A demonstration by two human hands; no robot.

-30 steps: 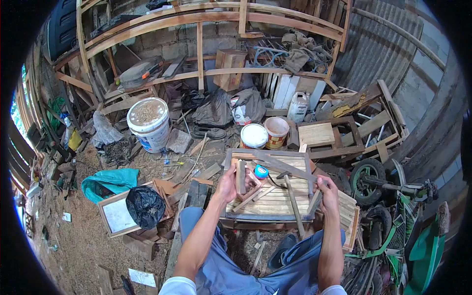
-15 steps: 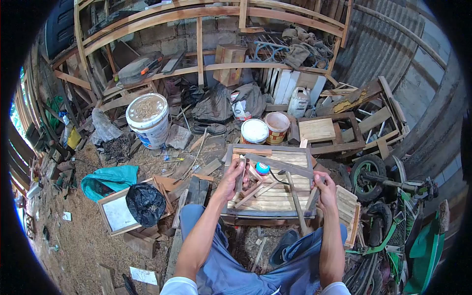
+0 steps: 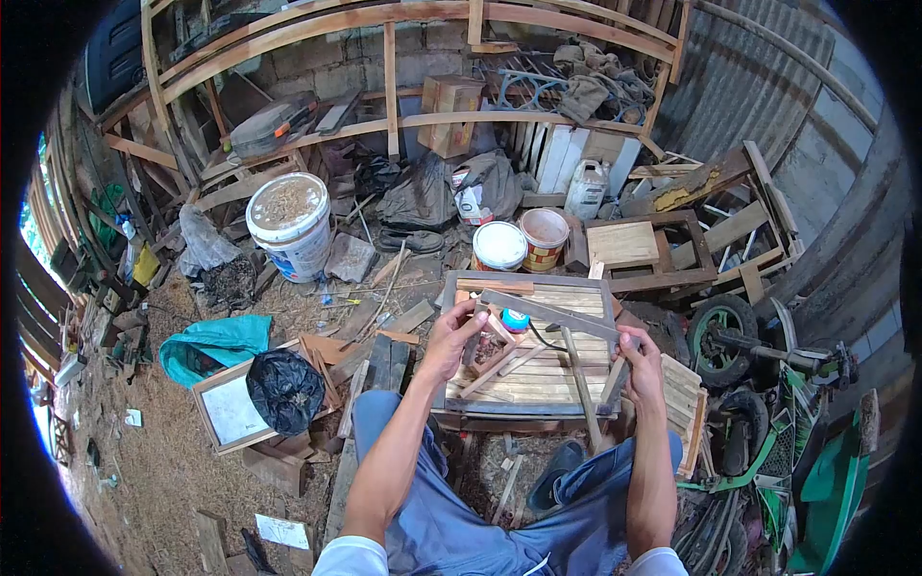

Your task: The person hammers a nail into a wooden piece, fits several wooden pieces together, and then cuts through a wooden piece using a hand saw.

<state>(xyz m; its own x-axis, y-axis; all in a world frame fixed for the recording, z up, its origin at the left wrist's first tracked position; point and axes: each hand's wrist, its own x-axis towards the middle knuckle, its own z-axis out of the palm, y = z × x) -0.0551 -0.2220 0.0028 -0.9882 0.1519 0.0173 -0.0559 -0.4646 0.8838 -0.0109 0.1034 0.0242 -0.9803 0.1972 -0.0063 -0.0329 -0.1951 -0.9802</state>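
Note:
A long, thin strip of dark wood spans between my two hands above a small slatted wooden table. My left hand grips its left end, where a shorter piece seems to hang down. The fingers of my right hand are closed on the other end, by another short piece; whether these pieces are joined to the strip I cannot tell. Under the strip lie a hammer with a wooden handle, a small blue round container and several light wood sticks.
Beyond the table stand a white-topped bucket, a reddish tub and a large bucket. A green bicycle-like frame is at right. At left lie a black plastic bag and a teal cloth.
My left hand has shifted slightly, and its short piece shows less. My right hand is turned a little, with its short piece more visible. The strip still spans between them.

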